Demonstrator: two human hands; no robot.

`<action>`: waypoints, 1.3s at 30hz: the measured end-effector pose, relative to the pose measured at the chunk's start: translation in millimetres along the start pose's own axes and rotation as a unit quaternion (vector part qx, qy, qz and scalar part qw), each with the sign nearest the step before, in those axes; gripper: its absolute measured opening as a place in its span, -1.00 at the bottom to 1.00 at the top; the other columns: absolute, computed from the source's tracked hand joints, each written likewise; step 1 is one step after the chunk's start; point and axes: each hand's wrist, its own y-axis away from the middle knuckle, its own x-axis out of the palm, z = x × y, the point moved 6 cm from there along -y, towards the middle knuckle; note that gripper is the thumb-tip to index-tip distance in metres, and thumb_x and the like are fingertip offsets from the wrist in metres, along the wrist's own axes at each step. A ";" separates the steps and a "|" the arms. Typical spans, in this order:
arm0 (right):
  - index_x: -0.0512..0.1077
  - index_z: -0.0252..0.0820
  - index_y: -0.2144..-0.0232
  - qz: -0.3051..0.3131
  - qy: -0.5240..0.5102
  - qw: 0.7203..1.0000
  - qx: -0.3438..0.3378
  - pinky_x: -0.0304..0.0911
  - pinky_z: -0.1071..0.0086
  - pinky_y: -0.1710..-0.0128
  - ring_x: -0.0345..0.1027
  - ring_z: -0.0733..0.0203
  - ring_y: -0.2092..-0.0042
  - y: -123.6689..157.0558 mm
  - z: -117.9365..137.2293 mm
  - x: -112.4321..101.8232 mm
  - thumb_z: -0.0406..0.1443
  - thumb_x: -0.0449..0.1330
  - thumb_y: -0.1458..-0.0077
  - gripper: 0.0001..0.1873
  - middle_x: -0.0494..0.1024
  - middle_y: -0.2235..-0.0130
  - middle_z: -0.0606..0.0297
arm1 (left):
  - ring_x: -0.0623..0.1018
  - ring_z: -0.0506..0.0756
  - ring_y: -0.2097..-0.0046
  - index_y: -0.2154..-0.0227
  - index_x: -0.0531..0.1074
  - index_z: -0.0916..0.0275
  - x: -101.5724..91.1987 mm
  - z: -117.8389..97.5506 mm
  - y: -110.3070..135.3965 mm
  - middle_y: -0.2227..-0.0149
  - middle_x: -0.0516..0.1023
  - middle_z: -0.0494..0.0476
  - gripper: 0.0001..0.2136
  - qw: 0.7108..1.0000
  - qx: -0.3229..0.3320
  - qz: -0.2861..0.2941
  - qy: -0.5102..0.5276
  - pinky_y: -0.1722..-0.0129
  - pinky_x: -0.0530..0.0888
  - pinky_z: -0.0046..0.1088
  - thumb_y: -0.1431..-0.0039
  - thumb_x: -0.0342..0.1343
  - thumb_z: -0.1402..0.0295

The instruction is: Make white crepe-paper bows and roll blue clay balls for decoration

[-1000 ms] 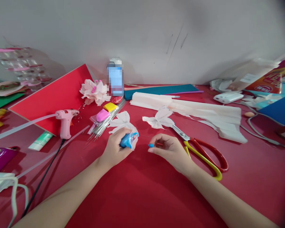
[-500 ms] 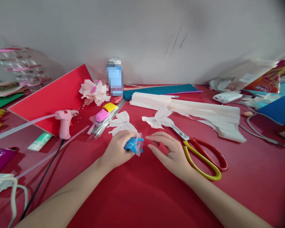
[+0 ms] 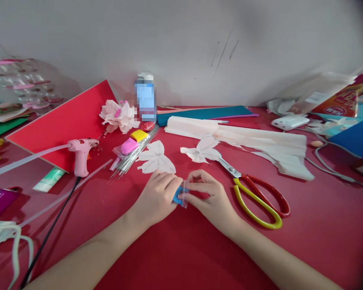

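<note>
Red table [image 3: 181,262] runs back to a grey wall [image 3: 181,40], and near its middle a clear bag [image 3: 186,199] of blue clay [image 3: 178,197] sits in the left hand [image 3: 159,195], its loose end toward the right hand [image 3: 211,197]. Open surface lies between the forearms and also right of the scissors [image 3: 236,174]; room is tighter on the far side, where white petals [image 3: 157,159] lie just beyond the left knuckles and the scissors' handles spread near the right wrist. Farther left are the wires [image 3: 133,155] and glue gun [image 3: 81,157]. Palm turned inward, the left hand is closed firmly around the bag; the right is partly open, bent at the knuckles, thumb and fingertips meeting the loose end, though whether they pinch it cannot be told. Left fingers cover most of the clay. A second petal piece [image 3: 208,150] hides the scissors' tips, the phone [image 3: 147,100] has a pixelated screen, and the lower edge cuts off both forearms.
</note>
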 end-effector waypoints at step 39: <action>0.49 -0.07 0.13 -0.051 -0.334 0.921 0.194 0.38 0.27 0.13 0.46 0.27 0.28 -9.2 -32.3 -20.1 -0.18 0.27 0.00 -0.66 0.59 0.29 0.28 | 0.52 0.11 0.35 0.37 0.40 0.30 -22.9 53.0 3.0 0.41 0.54 0.17 -0.80 0.978 -0.192 -0.084 -0.002 0.35 0.47 -0.40 0.13 0.05 0.60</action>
